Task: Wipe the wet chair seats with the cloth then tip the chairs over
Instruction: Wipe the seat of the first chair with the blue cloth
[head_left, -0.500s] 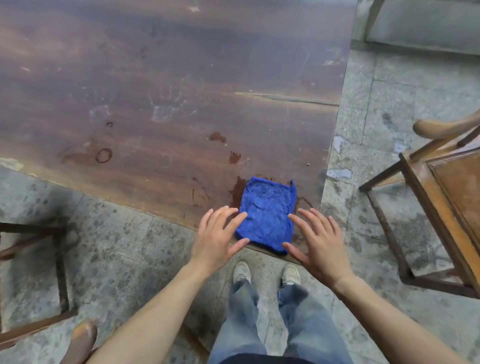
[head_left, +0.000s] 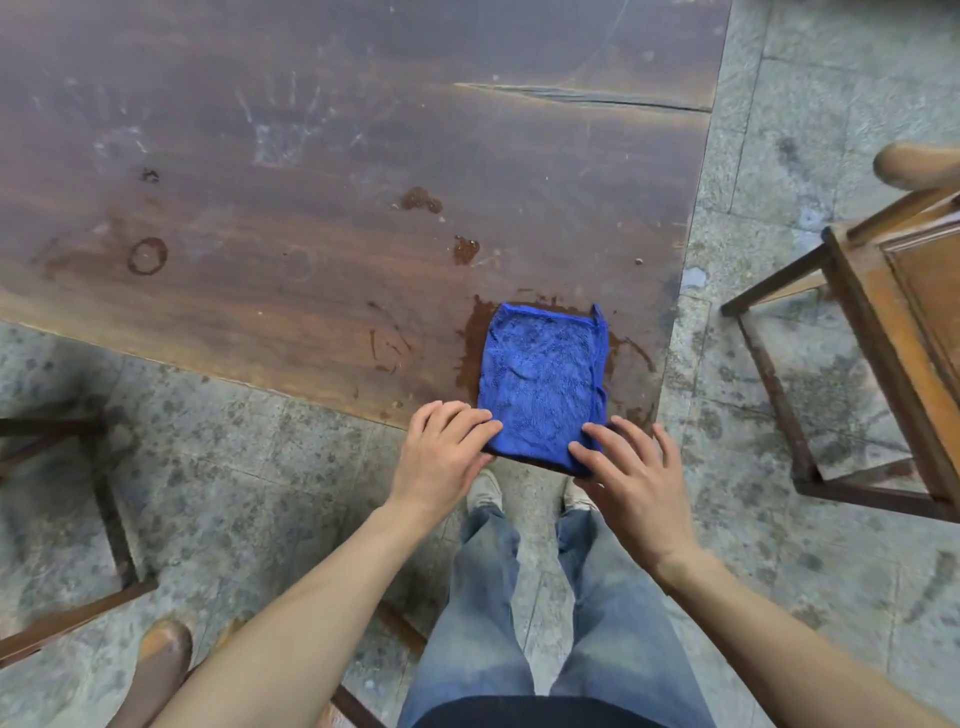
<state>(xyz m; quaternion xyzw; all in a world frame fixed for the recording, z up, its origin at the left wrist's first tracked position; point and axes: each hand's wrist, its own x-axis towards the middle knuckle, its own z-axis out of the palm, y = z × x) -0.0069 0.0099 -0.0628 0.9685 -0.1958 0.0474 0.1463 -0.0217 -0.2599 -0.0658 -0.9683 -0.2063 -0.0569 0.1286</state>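
A folded blue cloth (head_left: 543, 382) lies on a wet patch at the near corner of the dark wooden table (head_left: 311, 208). The left hand (head_left: 441, 457) and right hand (head_left: 631, 478) rest open-fingered on its near corners, gripping nothing. A wooden chair (head_left: 893, 332) stands to the right.

Cloth (head_left: 543, 382) on counter (head_left: 311, 182) near-right corner. Left hand (head_left: 441, 457), right hand (head_left: 631, 480) at its near edge. Chair (head_left: 883, 332) right, another (head_left: 78, 519) left.

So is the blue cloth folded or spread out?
Folded: the blue cloth lies as a compact rectangle at the table edge.
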